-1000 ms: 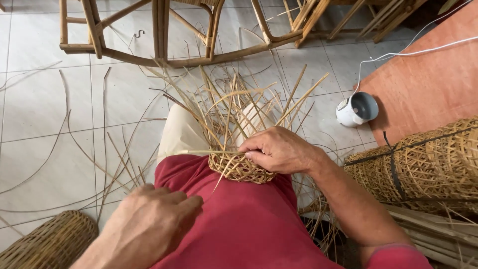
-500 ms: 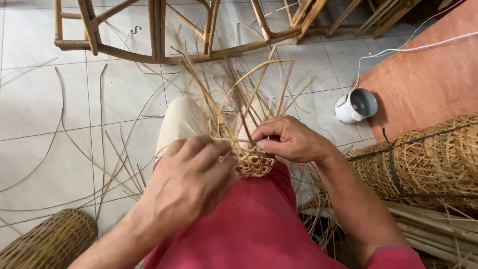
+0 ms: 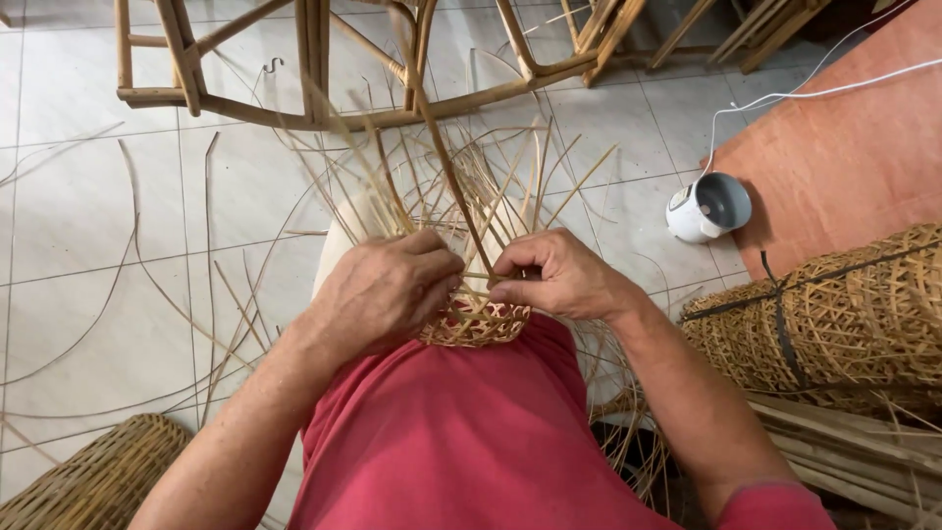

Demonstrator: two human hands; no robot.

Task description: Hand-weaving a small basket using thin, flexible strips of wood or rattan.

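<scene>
A small half-woven rattan basket (image 3: 478,322) rests on my lap against my red shirt, with many loose cane strips (image 3: 461,186) fanning upward from it. My left hand (image 3: 388,290) grips the basket's left side, fingers curled over the weave. My right hand (image 3: 556,277) pinches a cane strip at the basket's upper edge, thumb and fingertips pressed together. The two hands almost touch above the weave. The basket's near side is hidden by my hands.
A rattan chair frame (image 3: 324,69) stands on the tiled floor ahead. Loose cane strips (image 3: 167,285) lie across the tiles at left. A white round device with a cord (image 3: 708,206) sits at right by an orange mat (image 3: 844,147). A rolled woven mesh (image 3: 834,324) lies at right, a woven basket (image 3: 93,481) at lower left.
My left hand rose from my lap onto the basket's left side. My right hand shifted from covering the basket to pinching a strip at its upper edge.
</scene>
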